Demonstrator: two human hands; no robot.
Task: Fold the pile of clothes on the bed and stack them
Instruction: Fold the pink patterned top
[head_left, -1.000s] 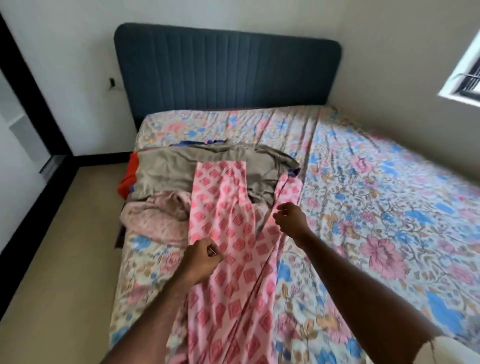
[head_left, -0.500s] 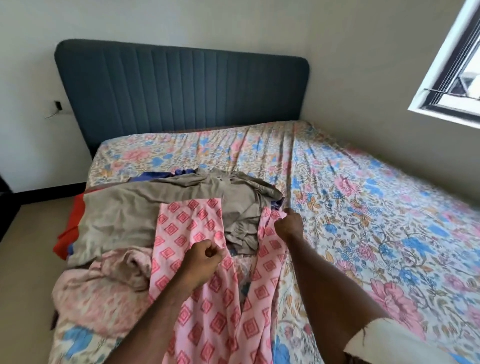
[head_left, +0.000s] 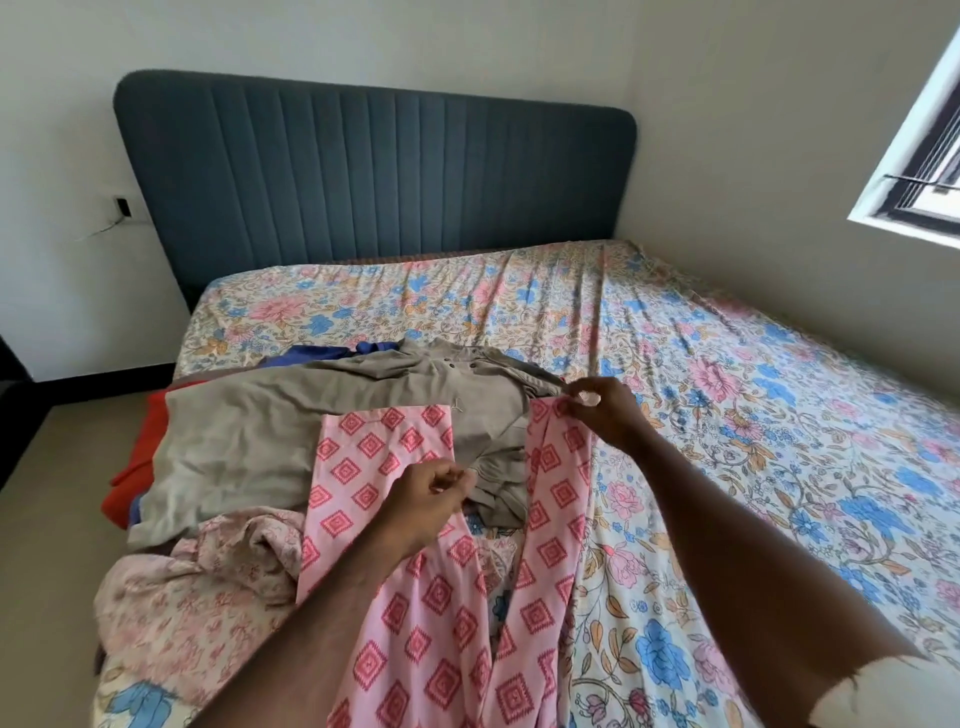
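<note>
Trousers (head_left: 436, 613), pink with a red diamond print, spread lengthwise on the bed (head_left: 753, 415), both legs running away toward the headboard (head_left: 374, 171). Left leg lying flat, its hem resting on top of a grey garment (head_left: 270, 441). Right leg narrower and bunched, hem lifted slightly at the far end. Right hand (head_left: 605, 410) pinching that right hem between thumb and fingertips, grip closed on the cloth. Left hand (head_left: 431, 496) loosely curled over the inner edge of the left leg, near the gap between the legs; fingertips close together at the fabric edge, but hard to tell whether any cloth is actually pinched.

Pile of clothes (head_left: 234, 467) heaped on the left side of the bed, partly under the trousers: grey garment on top with small buttons at its far end, red cloth (head_left: 137, 467) poking out at the left edge, blue cloth (head_left: 311, 353) showing behind the grey, and a crumpled pale pink floral piece (head_left: 208, 587) nearest, just beside the left trouser leg. Floral sheet in blue, pink and orange covering the mattress, wrinkled toward the head end. Window (head_left: 930, 171) at upper right, wall socket (head_left: 122, 205) left of the headboard.
</note>
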